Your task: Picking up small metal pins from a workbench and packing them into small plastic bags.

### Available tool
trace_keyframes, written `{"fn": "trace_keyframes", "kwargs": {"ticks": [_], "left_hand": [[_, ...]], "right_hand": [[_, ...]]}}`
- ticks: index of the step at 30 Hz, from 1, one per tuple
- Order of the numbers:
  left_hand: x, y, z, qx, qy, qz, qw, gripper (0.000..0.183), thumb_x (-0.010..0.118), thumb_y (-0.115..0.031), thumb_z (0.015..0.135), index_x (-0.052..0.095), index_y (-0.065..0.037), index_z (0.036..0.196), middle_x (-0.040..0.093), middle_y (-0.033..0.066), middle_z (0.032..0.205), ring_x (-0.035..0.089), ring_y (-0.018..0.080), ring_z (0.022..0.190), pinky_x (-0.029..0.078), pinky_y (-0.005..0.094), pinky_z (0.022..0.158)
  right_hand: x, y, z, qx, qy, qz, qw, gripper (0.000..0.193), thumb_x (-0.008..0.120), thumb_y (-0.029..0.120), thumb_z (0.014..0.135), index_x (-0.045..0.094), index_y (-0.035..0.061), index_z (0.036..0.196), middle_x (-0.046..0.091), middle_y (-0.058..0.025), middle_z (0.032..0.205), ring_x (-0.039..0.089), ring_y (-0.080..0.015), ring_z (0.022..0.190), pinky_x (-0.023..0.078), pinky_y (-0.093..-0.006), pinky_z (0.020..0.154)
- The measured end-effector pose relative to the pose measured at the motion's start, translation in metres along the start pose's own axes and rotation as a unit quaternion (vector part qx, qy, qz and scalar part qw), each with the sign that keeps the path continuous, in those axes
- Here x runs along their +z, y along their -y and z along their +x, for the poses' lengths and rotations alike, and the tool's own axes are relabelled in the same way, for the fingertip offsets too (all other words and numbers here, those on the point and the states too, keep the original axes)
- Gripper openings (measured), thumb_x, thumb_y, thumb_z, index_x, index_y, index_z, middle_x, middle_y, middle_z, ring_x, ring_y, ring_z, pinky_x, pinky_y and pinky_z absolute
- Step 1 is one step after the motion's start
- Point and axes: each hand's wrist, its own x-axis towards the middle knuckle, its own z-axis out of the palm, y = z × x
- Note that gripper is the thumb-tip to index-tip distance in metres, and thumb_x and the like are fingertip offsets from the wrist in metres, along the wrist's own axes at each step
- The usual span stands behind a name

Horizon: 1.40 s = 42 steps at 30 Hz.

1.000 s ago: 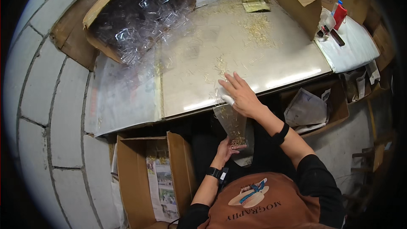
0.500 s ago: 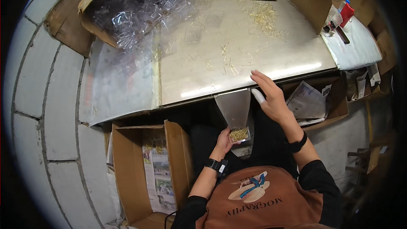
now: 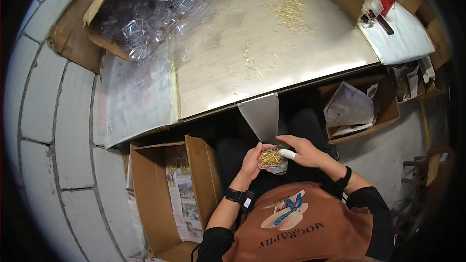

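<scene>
Box [image 3: 273,167] of gold pins [image 3: 270,156] near chute's [image 3: 262,113] lower end, in left hand's [image 3: 250,162] grip. Right hand [image 3: 308,154] at its right side, thumb and fingers parted; contact unclear. Judged light, stiff, slick, brittle: hold opposite walls, keep level.

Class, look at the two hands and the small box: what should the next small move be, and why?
Probably the right hand should gently level the gold pieces in the box: they lie in a loose tangle, the left hand supports the box, and the right hand's white-wrapped thumb is right beside them.
</scene>
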Motion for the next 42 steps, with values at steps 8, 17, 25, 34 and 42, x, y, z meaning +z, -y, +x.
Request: {"fn": "trace_keyframes", "kwargs": {"ticks": [8,17,25,34,42], "left_hand": [[0.035,-0.025,-0.004,0.046,-0.023,0.044,0.998,0.044,0.035,-0.035,0.099,0.056,0.005,0.102,0.063,0.0128,0.082,0.063,0.0176,0.060,0.051,0.0269,0.040],[0.050,-0.023,0.000,0.107,-0.073,-0.002,0.992,0.045,0.033,-0.035,0.099,0.055,0.004,0.107,0.063,0.0116,0.089,0.064,0.0152,0.069,0.054,0.0261,0.044],[0.044,-0.025,-0.005,0.148,-0.122,-0.032,0.981,0.035,0.044,-0.030,0.097,0.057,0.001,0.106,0.064,0.0102,0.090,0.065,0.0140,0.069,0.054,0.0244,0.045],[0.034,-0.014,-0.001,0.160,-0.169,-0.026,0.972,0.022,0.055,-0.020,0.092,0.060,-0.002,0.103,0.065,0.0073,0.084,0.065,0.0119,0.065,0.053,0.0228,0.043],[0.039,-0.015,-0.001,0.165,-0.174,-0.048,0.970,0.024,0.052,-0.022,0.095,0.059,-0.002,0.106,0.065,0.0063,0.086,0.065,0.0119,0.067,0.054,0.0238,0.046]], "right_hand": [[0.011,0.012,0.022,0.060,-0.057,0.125,0.989,0.021,0.059,0.006,0.082,0.064,-0.0015,0.101,0.066,-0.0172,0.099,0.065,-0.0279,0.090,0.050,-0.0328,0.079],[0.005,0.018,0.019,-0.061,-0.162,0.040,0.984,0.025,0.063,0.004,0.079,0.065,0.0027,0.103,0.062,-0.0147,0.111,0.058,-0.0292,0.105,0.045,-0.0357,0.088],[-0.002,0.024,0.012,-0.091,-0.094,-0.148,0.980,0.050,0.063,0.011,0.079,0.050,0.0070,0.127,0.046,-0.0106,0.135,0.034,-0.0271,0.133,0.027,-0.0508,0.106],[0.006,0.028,0.007,-0.120,-0.023,-0.280,0.952,0.055,0.061,0.022,0.083,0.044,0.0071,0.133,0.040,-0.0090,0.141,0.029,-0.0259,0.136,0.020,-0.0542,0.108],[0.011,0.028,0.010,-0.140,-0.028,-0.261,0.955,0.057,0.062,0.017,0.082,0.042,0.0102,0.135,0.039,-0.0073,0.142,0.028,-0.0289,0.136,0.020,-0.0564,0.107]]}}
